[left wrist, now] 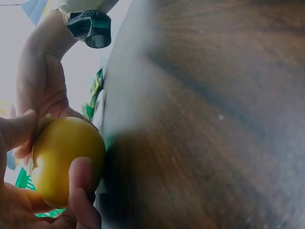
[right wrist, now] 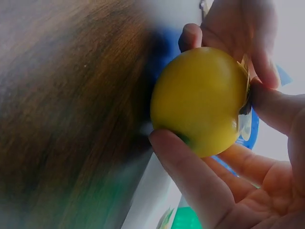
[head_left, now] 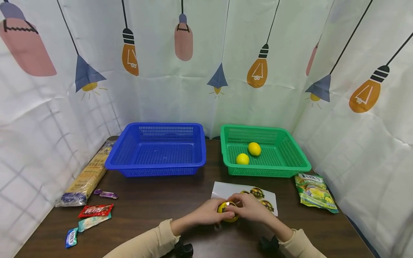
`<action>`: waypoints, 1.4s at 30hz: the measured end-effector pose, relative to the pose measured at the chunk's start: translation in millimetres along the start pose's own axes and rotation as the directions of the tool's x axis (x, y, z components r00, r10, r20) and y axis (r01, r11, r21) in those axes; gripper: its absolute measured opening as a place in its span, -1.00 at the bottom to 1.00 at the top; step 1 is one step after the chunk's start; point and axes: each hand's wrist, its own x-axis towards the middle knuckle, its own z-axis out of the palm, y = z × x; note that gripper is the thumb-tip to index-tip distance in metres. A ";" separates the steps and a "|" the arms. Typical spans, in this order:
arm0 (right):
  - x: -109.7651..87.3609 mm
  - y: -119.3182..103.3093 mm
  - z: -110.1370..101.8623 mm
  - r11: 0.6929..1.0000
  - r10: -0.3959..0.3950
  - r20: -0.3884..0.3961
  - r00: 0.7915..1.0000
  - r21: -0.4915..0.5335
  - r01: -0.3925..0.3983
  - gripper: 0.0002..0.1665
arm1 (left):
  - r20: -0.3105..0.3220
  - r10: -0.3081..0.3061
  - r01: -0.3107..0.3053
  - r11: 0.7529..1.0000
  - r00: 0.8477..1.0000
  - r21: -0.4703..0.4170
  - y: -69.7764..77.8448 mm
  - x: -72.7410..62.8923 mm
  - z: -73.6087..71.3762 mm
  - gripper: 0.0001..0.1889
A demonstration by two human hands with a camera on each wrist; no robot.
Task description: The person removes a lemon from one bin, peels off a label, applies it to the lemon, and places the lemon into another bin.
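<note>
A yellow lemon (head_left: 222,208) is held just above the table between both hands. My left hand (head_left: 209,213) grips it from the left, its fingers bent round the side in the left wrist view. From the right, my right hand (head_left: 251,208) holds the same lemon (right wrist: 200,100), with its thumb on a dark and yellow sticker (right wrist: 246,107) on the surface. Part of the sticker's edge stands off the skin. Behind the hands lies a white sheet (head_left: 222,190) with round black and yellow stickers (head_left: 257,192), partly covered by the right hand.
A blue basket (head_left: 155,167) stands at the back left. Two lemons (head_left: 254,148) lie in the green basket (head_left: 271,172). A green FOX'S candy bag (head_left: 316,191) is at right. On the left are a long yellowish packet (head_left: 88,172) and several small wrapped sweets (head_left: 95,210).
</note>
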 end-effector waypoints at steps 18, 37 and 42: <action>5.8 2.0 0.6 0.968 0.091 0.080 0.993 0.225 -0.107 -0.69 | -0.057 0.024 -0.021 0.998 0.998 0.059 0.8 -2.4 5.4 -0.70; 8.4 6.3 2.7 0.963 0.162 -0.017 0.987 0.223 -0.154 -0.64 | -0.136 0.147 -0.092 0.935 0.980 0.343 -6.1 -7.3 -2.4 -0.32; 8.3 4.4 -10.0 0.978 0.164 -0.111 0.980 0.148 -0.146 -0.65 | -0.136 0.184 -0.110 0.898 0.973 0.426 -3.3 -4.1 -9.0 -0.22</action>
